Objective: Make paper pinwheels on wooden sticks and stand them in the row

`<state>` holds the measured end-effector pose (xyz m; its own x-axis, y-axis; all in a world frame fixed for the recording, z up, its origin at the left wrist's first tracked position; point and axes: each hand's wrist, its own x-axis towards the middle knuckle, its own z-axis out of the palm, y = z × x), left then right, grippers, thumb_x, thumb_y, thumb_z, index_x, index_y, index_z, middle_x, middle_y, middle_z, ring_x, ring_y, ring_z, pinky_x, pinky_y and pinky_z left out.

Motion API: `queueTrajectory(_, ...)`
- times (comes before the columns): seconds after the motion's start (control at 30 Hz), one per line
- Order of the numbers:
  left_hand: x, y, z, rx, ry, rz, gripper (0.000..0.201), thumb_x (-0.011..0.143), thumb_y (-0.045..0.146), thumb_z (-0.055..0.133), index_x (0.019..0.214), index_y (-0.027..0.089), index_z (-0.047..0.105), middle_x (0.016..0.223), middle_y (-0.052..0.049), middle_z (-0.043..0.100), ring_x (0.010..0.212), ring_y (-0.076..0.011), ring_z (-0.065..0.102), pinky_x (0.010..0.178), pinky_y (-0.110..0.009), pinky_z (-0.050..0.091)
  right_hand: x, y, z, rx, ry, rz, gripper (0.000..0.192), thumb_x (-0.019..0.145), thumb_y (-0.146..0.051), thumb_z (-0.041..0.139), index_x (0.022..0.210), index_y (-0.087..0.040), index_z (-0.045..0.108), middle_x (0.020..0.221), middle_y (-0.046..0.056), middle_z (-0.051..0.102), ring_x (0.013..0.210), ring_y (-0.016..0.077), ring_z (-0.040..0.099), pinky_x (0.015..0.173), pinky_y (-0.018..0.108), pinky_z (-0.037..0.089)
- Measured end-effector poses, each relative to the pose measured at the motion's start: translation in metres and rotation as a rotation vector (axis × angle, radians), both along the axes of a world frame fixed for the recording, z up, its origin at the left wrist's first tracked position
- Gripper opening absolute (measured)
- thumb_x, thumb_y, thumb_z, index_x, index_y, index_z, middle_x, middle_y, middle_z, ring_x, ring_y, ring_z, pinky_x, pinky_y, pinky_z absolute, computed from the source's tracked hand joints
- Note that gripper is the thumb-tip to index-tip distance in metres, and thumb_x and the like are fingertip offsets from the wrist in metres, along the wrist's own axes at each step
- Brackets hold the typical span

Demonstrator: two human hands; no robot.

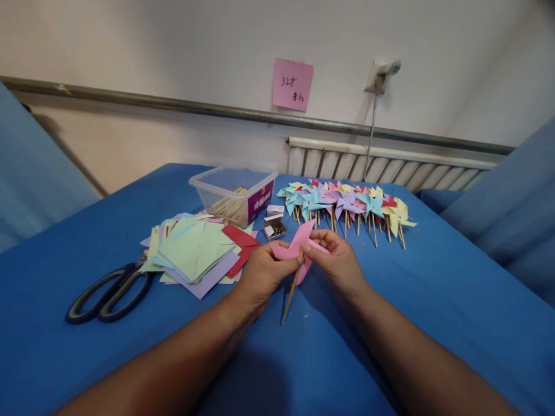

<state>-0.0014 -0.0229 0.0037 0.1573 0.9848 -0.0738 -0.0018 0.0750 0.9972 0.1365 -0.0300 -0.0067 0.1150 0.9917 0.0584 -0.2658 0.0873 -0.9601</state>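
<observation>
Two bare forearms are spanning the near side of the blue surface. A pink pinwheel is being held between the left hand and the right hand. The left is pinching the paper and the top of its stick near the middle; the right is gripping a blade, thumb just beside the centre. From where I'm standing, the fingers are hiding how paper and stick are meeting. Doing this well, I'm judging, is calling for a firm pinch close to the middle, a straight stick and a light touch on the curls, so no blade is creasing. Just beyond the hands, a small box is lying open. Left of them, scissors are lying partly under paper squares; beyond, a tub is holding sticks. Past the right hand, more pinwheels are crowding together.
</observation>
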Motion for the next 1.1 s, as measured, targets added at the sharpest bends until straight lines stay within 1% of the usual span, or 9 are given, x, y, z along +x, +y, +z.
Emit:
queueTrajectory(0.17,0.0002,-0.0001,-0.001,-0.033,-0.002,-0.003,0.021,0.058,0.029,0.077,0.068,0.015,0.065,0.063,0.0,0.062,0.055,-0.0138,0.056,0.052,-0.024,0.041,-0.0008,-0.0008,0.0035,-0.008,-0.01,-0.023,0.033,0.058,-0.032,0.08,0.081,-0.018,0.062,0.068,-0.002,0.063,0.06,0.0115,0.057,0.059,0.025,0.047)
queueTrajectory(0.3,-0.0003,0.0011,-0.0026,-0.047,0.018,-0.001,0.022,0.058,0.028,0.076,0.071,0.015,0.064,0.062,-0.001,0.063,0.056,-0.0149,0.057,0.052,-0.025,0.042,-0.0014,0.0001,0.0003,0.004,-0.007,-0.02,0.031,0.059,-0.032,0.079,0.081,-0.018,0.062,0.069,-0.002,0.063,0.06,0.011,0.056,0.059,0.024,0.046)
queueTrajectory(0.5,-0.0007,0.0004,-0.0049,-0.027,0.012,0.006,0.023,0.061,0.032,0.074,0.072,0.015,0.064,0.063,-0.001,0.063,0.056,-0.0144,0.056,0.053,-0.025,0.042,-0.0003,0.0014,-0.004,0.014,-0.086,-0.035,0.026,0.061,-0.034,0.078,0.076,-0.018,0.062,0.065,-0.003,0.06,0.058,0.0103,0.053,0.057,0.023,0.044)
queueTrajectory(0.67,-0.001,0.0009,-0.0039,-0.016,0.067,0.021,0.023,0.061,0.031,0.074,0.069,0.014,0.063,0.062,-0.001,0.062,0.056,-0.0135,0.055,0.053,-0.025,0.04,0.0012,0.0017,-0.0036,0.008,-0.103,-0.02,0.026,0.062,-0.035,0.077,0.074,-0.018,0.061,0.066,-0.003,0.06,0.06,0.0109,0.053,0.058,0.024,0.043)
queueTrajectory(0.87,-0.002,0.0023,-0.0046,-0.028,0.07,0.015,0.027,0.058,0.032,0.076,0.073,0.013,0.064,0.062,-0.001,0.063,0.057,-0.0141,0.055,0.053,-0.025,0.041,0.0034,0.0025,-0.0048,-0.003,-0.134,-0.009,0.025,0.063,-0.036,0.076,0.072,-0.017,0.062,0.065,-0.003,0.06,0.059,0.0107,0.051,0.06,0.025,0.041)
queueTrajectory(1.1,-0.0012,0.0011,-0.0034,-0.008,0.071,0.018,0.024,0.061,0.032,0.074,0.073,0.013,0.064,0.063,-0.001,0.063,0.057,-0.0139,0.055,0.052,-0.025,0.041,0.003,0.0024,-0.0049,-0.012,-0.138,-0.018,0.024,0.063,-0.034,0.077,0.07,-0.017,0.062,0.064,-0.003,0.059,0.058,0.0103,0.049,0.06,0.025,0.039)
